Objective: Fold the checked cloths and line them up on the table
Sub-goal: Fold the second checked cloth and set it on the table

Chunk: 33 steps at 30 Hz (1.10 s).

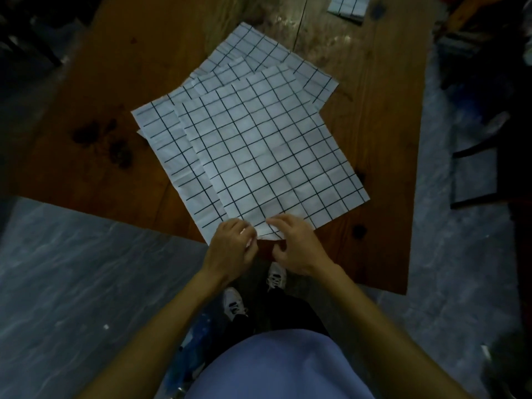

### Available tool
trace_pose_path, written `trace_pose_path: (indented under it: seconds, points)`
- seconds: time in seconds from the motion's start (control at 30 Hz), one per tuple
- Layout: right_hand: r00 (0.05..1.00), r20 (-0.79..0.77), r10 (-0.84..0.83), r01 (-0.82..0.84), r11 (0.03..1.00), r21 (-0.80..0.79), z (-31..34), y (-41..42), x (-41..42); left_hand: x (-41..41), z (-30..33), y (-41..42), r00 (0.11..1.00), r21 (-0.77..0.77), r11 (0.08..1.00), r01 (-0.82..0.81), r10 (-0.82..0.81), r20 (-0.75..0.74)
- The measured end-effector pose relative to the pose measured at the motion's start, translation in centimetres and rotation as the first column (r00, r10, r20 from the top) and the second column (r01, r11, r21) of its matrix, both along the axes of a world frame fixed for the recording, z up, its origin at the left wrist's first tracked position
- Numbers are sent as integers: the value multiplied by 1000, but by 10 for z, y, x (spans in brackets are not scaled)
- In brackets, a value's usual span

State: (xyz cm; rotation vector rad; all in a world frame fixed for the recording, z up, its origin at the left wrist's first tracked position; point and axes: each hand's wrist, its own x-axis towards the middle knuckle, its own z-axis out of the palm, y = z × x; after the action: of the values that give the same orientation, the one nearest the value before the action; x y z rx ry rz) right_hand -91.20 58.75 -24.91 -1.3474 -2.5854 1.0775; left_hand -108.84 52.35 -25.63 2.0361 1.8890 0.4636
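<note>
Head view: A stack of flat white checked cloths (pixel 253 145) lies fanned out on the wooden desk (pixel 100 116), each sheet offset from the one below. The stack reaches from the middle of the desk to its near edge. The left hand (pixel 234 243) and the right hand (pixel 296 243) meet at the near corner of the top cloth (pixel 273 156), close beside each other. The fingers of the left hand (pixel 247 230) are curled over the corner and appear to pinch it. The fingers of the right hand (pixel 277 223) rest bent on the same corner; whether they grip the fabric cannot be determined. One folded cloth (pixel 347 5) lies at the far end of the desk, well apart from the stack. The person's shoes (pixel 234 303) stand on the grey floor (pixel 86 269) below the desk edge.
</note>
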Motion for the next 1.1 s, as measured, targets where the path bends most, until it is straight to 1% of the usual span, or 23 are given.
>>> trace_pose_path:
  seconds: [0.07, 0.17, 0.23, 0.3, 0.43, 0.53, 0.63, 0.8, 0.9, 1.0, 1.1]
  points:
    - [999, 31, -12, 10, 997, 80, 5, 0, -7, -7, 16, 8, 998, 27, 999, -18, 16, 68]
    - [992, -13, -127, 126, 969, 210, 21, 8, -20, -17, 44, 18, 988, 6, 1000, -5, 4, 153]
    - [983, -59, -172, 181, 950, 255, 36, 14, -28, -24, 56, 22, 991, 38, 998, 50, -54, 124]
    - [981, -91, -171, 191, 938, 291, 52, 17, -37, -31, 68, 26, 993, 88, 993, 83, -89, 73]
    - [979, -130, -156, 195, 905, 378, 81, 17, -47, -48, 94, 37, 997, 213, 977, 27, -41, 58]
    - [973, -99, -207, 229, 883, 408, 96, 19, -41, -69, 122, 41, 996, 326, 944, 43, -66, 62]
    - [951, -141, -275, 309, 854, 419, 113, 21, -34, -94, 144, 37, 997, 377, 925, 41, -65, 51]
    - [915, -245, -319, 402, 761, 509, 149, 19, -27, -119, 174, 26, 993, 449, 892, -44, -9, 115]
    - [896, -299, -329, 444, 680, 583, 175, 19, -19, -123, 199, 22, 988, 515, 852, -99, 24, 151]
    - [869, -360, -339, 494, 584, 645, 200, 21, -10, -126, 227, 22, 992, 573, 811, -117, 63, 112]
    - [850, -400, -343, 526, 502, 686, 217, 34, -3, -128, 251, 29, 991, 593, 794, -132, 95, 94]
